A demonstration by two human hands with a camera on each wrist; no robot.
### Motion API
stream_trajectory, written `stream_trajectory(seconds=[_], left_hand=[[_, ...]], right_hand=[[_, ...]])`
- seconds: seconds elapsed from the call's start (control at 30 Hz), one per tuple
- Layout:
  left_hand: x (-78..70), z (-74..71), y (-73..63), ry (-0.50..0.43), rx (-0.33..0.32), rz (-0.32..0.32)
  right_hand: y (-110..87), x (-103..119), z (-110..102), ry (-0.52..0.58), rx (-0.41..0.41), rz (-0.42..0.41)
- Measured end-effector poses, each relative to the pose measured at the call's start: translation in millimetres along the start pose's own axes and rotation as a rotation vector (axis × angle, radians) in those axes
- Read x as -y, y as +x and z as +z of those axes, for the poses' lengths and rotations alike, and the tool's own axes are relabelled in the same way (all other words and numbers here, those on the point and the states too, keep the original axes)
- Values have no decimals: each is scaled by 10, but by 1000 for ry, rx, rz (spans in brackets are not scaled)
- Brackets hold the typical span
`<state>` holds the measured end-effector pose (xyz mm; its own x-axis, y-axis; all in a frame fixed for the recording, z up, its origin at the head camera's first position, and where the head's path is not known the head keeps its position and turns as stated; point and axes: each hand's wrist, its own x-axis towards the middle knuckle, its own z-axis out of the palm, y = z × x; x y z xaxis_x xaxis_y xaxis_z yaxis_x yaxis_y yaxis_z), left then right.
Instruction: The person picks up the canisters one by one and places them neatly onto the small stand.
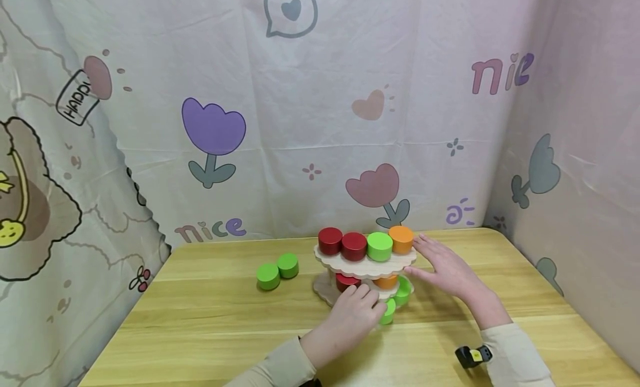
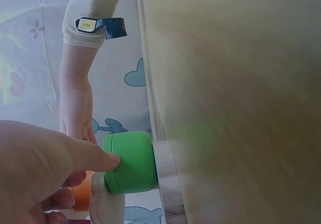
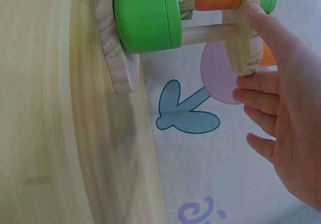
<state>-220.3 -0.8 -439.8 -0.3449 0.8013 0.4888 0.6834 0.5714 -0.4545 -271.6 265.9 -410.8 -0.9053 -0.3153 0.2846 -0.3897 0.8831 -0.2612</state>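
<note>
A tiered wooden stand [image 1: 365, 269] with scalloped edges holds painted round blocks. My left hand [image 1: 345, 315] is at its lower front, with the thumb against a green block [image 2: 133, 161] on the bottom tier. The other fingers are curled and partly hidden, near an orange block [image 2: 82, 194]. On the stand's right side, my right hand [image 1: 447, 265] has its fingers fairly straight, and the thumb and fingertips touch the upper tier's rim [image 3: 246, 48]. Another green block [image 3: 145, 18] sits on the bottom tier below that hand.
Along the top tier stand two red blocks [image 1: 330, 241], a green one [image 1: 380, 247] and an orange one [image 1: 401, 240]. Two loose green blocks [image 1: 268, 276] lie on the wooden table [image 1: 210, 315] to the left. Patterned cloth [image 1: 300, 126] hangs behind and at both sides.
</note>
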Motion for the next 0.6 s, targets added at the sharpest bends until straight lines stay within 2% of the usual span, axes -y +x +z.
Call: stream_trajectory(seconds=[0.33,0.6], left_hand=[[-12,-2,-11,22,-18,-1],[2,-86,-59,8,-106,-12]], right_hand=[[-10,-4,-6,7,-4,1],[-7,3,0,8,-6,2]])
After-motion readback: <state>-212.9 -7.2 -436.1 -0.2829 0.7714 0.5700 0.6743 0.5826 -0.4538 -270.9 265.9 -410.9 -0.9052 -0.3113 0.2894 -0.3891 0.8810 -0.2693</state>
